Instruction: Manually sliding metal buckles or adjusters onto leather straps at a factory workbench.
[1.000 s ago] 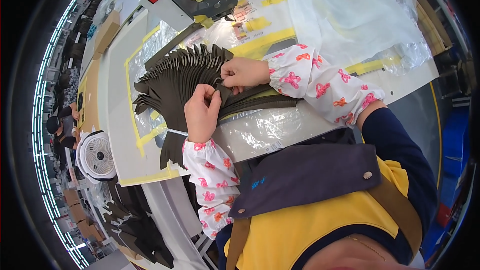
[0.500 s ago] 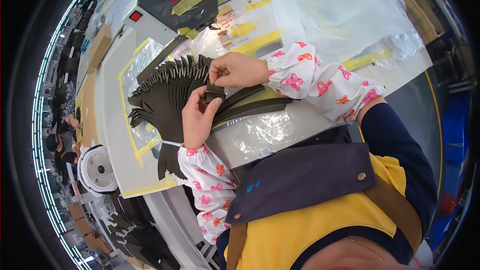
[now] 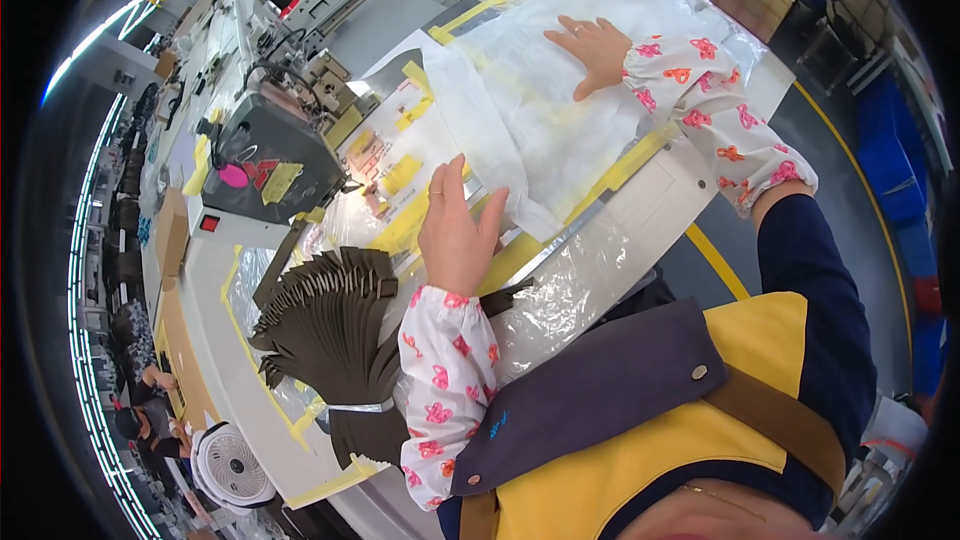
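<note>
My right hand (image 3: 592, 55) lies open, fingers spread, on a thin white translucent sheet (image 3: 560, 130) at the far side of the table. My left hand (image 3: 457, 230) is open too, fingers stretched out, by the sheet's near left edge; I cannot tell whether it touches it. Neither hand holds anything. Left of my left forearm, a fanned bundle of dark olive fabric strips (image 3: 330, 325) lies on the table, with a pale band (image 3: 362, 407) around its near part. Loose strip ends (image 3: 507, 297) show just right of that forearm, which partly hides them.
A dark grey machine housing (image 3: 270, 155) with a pink tag stands beyond the bundle. Yellow tape (image 3: 630, 165) runs along the worktop. Clear plastic (image 3: 560, 305) covers the near edge. A white fan (image 3: 232, 465) and another person (image 3: 150, 420) are at the lower left.
Both hands have let go of the dark strips and opened. They moved away from the bundle, the right one far out onto the white sheet. The view has shifted to the right.
</note>
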`<state>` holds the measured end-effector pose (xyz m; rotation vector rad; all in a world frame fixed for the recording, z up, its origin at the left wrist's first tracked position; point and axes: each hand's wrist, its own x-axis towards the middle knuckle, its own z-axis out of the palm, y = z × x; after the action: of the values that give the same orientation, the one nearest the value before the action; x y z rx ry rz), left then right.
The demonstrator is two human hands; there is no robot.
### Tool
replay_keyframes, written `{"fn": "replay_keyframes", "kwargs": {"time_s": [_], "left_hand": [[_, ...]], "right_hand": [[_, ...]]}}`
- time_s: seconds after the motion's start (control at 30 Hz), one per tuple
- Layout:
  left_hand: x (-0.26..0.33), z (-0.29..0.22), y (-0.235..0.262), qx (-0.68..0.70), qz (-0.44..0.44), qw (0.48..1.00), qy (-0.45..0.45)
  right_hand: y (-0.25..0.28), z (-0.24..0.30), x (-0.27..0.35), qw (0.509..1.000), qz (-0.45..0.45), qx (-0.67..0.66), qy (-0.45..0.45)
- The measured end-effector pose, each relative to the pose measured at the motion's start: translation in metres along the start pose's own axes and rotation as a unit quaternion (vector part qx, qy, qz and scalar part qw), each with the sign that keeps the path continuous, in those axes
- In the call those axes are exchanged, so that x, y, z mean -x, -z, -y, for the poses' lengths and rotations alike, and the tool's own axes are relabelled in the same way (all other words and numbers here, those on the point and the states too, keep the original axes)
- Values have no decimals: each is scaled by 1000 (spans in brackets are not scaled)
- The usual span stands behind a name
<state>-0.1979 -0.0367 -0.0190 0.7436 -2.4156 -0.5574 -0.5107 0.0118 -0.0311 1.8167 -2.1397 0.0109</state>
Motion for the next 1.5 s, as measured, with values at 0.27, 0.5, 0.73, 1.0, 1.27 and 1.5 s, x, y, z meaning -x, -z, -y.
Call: {"fn": "replay_keyframes", "kwargs": {"time_s": [0.27,0.5,0.73,1.0,1.27,1.5], "left_hand": [[-31,73,-38,86,-19,993,78],[-39,22,-55,-45,9,990,-131],[-50,48,-57,328,-129,916,190],[-65,38,-31,498,-326,760,261],[-58,31,-47,449,-193,839,239],[-60,44,-52,432,-121,845,290]], "right_hand": [[2,-5,-13,990,-80,-113,40],[32,9,5,983,-18,-177,35],[43,11,34,943,286,-131,109],[101,-2,-136,901,-345,-163,205],[7,-94,-237,907,-253,245,229],[14,-62,-253,971,-22,-103,-213]]}}
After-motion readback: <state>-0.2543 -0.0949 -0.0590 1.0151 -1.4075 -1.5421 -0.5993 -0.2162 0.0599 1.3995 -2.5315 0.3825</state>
